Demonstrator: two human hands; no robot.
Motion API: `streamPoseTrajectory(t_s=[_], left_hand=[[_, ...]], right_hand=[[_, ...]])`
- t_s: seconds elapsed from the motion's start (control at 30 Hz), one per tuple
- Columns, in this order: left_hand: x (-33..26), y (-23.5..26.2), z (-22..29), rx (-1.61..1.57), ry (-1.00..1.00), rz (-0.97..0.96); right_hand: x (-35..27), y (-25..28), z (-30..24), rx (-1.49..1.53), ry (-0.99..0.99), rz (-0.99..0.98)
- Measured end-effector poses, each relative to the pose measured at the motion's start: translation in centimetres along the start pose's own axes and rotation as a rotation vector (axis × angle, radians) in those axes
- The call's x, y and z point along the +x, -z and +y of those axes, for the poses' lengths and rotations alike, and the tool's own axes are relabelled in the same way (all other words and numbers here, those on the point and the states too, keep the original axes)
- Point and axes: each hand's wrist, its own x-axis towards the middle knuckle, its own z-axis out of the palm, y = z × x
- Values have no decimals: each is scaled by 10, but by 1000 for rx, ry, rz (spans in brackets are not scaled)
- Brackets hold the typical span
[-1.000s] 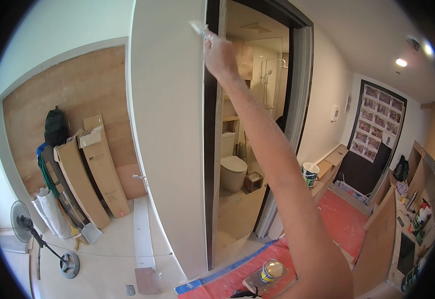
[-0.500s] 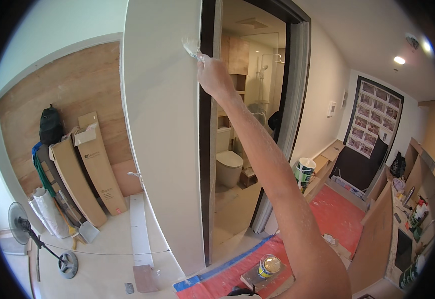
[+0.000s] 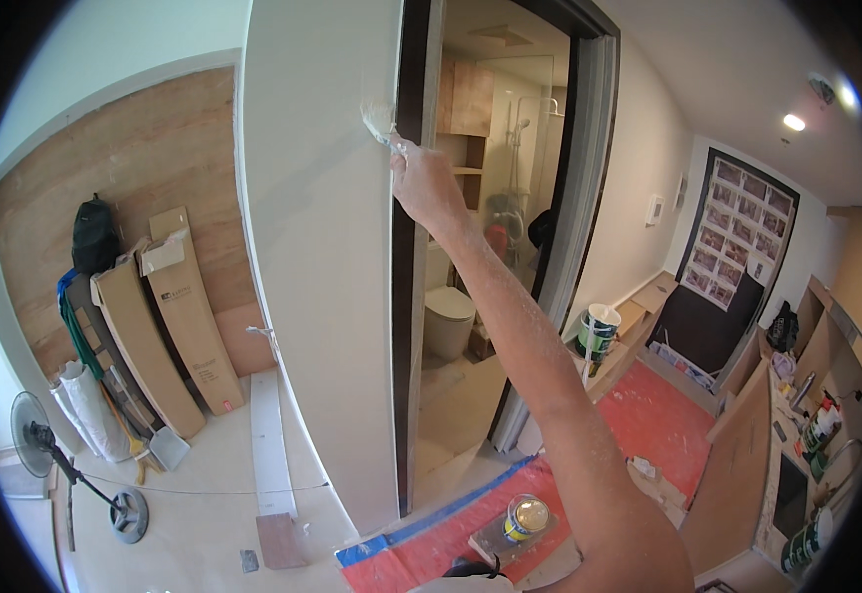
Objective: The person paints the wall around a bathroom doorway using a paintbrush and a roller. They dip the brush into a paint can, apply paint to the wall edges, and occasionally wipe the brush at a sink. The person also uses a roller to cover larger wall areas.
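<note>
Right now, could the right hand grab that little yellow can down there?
Probably not: the right hand is up high by the pale wall, holding a paintbrush, and the yellow can sits far below.

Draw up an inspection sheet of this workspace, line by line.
Surface: pale wall face beside a dark-edged doorway; red floor covering with a blue strip at its edge.
Work items: brush, bristles splayed, apparently against the wall face; tin upright on a board over the red covering.
Clutter: long cardboard boxes leaning at the left, black backpack, dustpan.
Hands: right hand has its fingers closed on the brush; left hand not in view.
Cables: thin cord across the floor near the fan.
Surroundings: toilet beyond the doorway; picture sheets on a dark panel.
</note>
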Motion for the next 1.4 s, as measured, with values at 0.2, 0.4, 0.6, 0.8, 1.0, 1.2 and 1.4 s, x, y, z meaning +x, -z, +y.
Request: streamPoseTrajectory(t_s=[0.2,0.4,0.6,0.8,1.0,1.2,1.4], left_hand=[[-2,5,-7,136,-18,-8],[-4,9,-12,394,-49,-14],[-6,13,-16,629,-76,-24],[-10,13,-22,808,-91,-47],[-14,13,-29,937,-91,-65],[-11,11,-26,1055,-122,-95],[-14,14,-36,1121,-115,-116]], right_hand=[[-22,-11,11,-9,13,-20],[-77,-10,5,56,-69,-104],[-75,39,-14,388,-226,124],[12,89,-9,765,-50,359],[127,131,-61,440,319,446],[234,133,-81,-236,744,286],[268,108,-80,-378,671,176]])
